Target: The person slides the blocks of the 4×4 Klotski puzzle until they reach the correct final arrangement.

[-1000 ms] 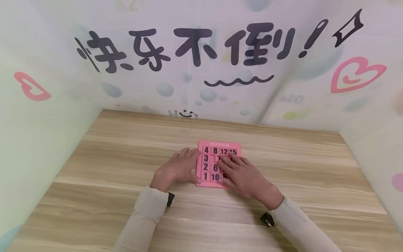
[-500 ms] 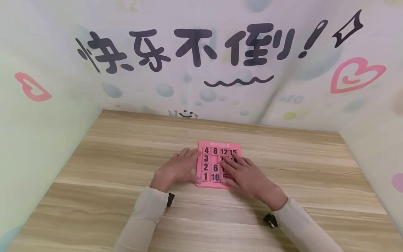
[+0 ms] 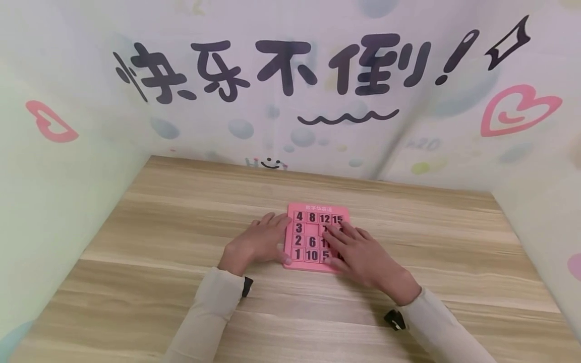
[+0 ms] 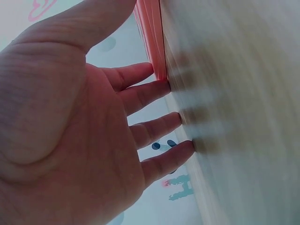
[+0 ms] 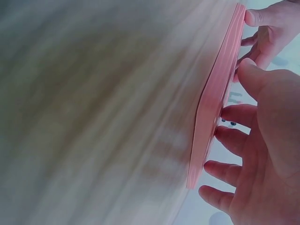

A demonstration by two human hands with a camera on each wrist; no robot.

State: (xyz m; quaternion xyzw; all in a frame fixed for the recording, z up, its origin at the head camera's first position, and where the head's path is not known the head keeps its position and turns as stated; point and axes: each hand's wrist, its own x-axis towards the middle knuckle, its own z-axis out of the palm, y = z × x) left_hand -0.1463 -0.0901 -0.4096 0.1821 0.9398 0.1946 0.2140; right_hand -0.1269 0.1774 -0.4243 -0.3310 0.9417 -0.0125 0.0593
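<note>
A pink sliding number puzzle (image 3: 289,244) lies flat on the wooden table. My left hand (image 3: 258,241) is at its left side, fingertips along the edge and thumb on the lower left corner. In the left wrist view the fingers are fairly straight, some reaching the tabletop. My right hand (image 3: 363,254) rests over the right part of the board, fingertips on the tiles, and covers several numbers. One fingertip is at the 7 tile (image 3: 323,229). An open slot (image 3: 311,229) shows between the 3 tile (image 3: 298,228) and the 7. The right wrist view shows the board's pink side edge (image 5: 211,103).
The wooden table (image 3: 181,201) extends around the puzzle on all sides. A pale printed curtain (image 3: 272,136) with large dark characters and hearts stands behind it and at both sides. Black bands sit at both wrists below light sleeves.
The 7 tile has slid right, and the slot beside the 3 has widened. My right hand has shifted slightly right. My left hand stays at the board's left edge.
</note>
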